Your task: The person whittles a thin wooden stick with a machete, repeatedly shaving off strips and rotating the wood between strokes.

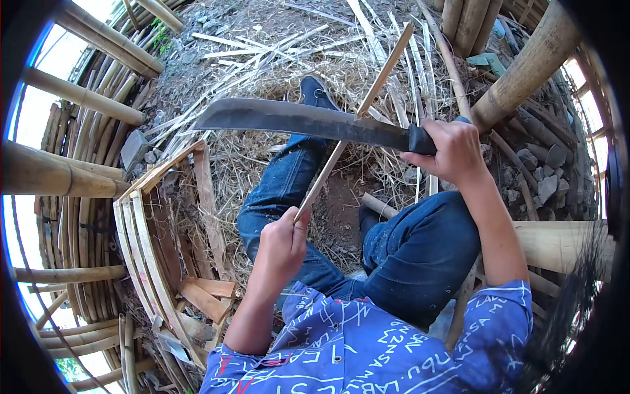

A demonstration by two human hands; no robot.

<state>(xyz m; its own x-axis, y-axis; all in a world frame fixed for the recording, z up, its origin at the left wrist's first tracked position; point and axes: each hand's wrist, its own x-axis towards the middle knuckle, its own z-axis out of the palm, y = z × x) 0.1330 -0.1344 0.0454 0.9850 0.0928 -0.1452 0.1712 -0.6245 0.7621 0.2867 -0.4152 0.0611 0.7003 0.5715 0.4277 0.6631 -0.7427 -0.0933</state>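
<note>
My right hand (453,150) is wrapped round the dark handle of a machete (282,121). Its long blade reaches left across the view, with a broad curved tip at the far end. Closed round the near end of a bamboo strip (321,176) is my left hand (284,238). The strip slants up and away to the right, and the blade crosses it about halfway along. Beneath both hands are my legs in blue jeans, bent on the ground.
A wooden crate (134,220) with offcuts (205,299) stands on the left. Split strips (262,49) and shavings litter the ground ahead. Thick bamboo poles (531,65) rise on both sides. Broken stones (548,187) lie at right, and stacked bamboo (88,217) lines the left side.
</note>
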